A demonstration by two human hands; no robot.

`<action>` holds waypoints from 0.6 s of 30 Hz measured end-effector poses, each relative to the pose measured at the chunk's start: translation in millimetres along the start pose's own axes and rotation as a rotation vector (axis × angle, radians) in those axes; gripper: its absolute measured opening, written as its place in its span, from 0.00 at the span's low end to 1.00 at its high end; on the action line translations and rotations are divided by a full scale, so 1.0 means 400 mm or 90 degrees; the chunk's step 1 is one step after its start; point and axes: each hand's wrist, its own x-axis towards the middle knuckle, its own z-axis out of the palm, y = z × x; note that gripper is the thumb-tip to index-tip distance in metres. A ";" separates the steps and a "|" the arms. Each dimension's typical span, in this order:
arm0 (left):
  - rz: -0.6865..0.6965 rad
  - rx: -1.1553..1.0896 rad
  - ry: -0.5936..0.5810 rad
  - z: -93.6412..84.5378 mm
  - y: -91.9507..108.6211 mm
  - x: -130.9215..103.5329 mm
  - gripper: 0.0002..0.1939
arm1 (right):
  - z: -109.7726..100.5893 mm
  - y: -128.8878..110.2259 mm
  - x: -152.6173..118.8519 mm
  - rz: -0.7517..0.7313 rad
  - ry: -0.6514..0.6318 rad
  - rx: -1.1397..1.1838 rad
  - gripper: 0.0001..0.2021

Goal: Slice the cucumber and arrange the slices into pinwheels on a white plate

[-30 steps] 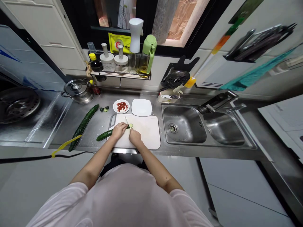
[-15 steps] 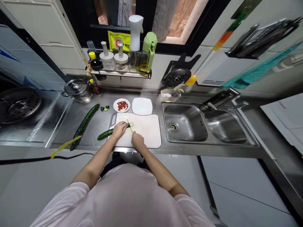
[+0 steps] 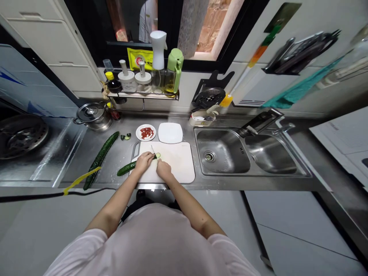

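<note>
My left hand (image 3: 144, 161) is closed over a dark green cucumber (image 3: 126, 169), pressing it against the white cutting board (image 3: 179, 165). The cucumber's left end sticks out past the board's edge onto the counter. My right hand (image 3: 164, 169) grips a knife (image 3: 153, 150), whose thin blade stands at the cucumber's right end beside my left fingertips. A pale round cucumber slice (image 3: 158, 155) shows just right of the blade. The knife's handle is hidden in my fist.
Behind the board are a plate of chopped red pieces (image 3: 146, 132) and a white square plate (image 3: 170, 133). To the left lie a whole cucumber (image 3: 102, 155) and cut ends (image 3: 127, 136); a lidded pot (image 3: 93, 116) stands behind. The double sink (image 3: 222, 153) is at right.
The camera view has shifted slightly, so the counter appears lower. Both hands stay at the cucumber, the knife still at its right end.
</note>
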 end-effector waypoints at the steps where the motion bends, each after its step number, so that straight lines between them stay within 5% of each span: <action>1: 0.003 0.000 0.001 -0.001 0.001 0.000 0.13 | 0.002 0.004 -0.007 0.003 -0.004 0.000 0.16; 18: -0.013 0.008 -0.012 0.000 -0.003 0.003 0.13 | 0.048 0.071 -0.122 0.009 -0.034 -0.025 0.14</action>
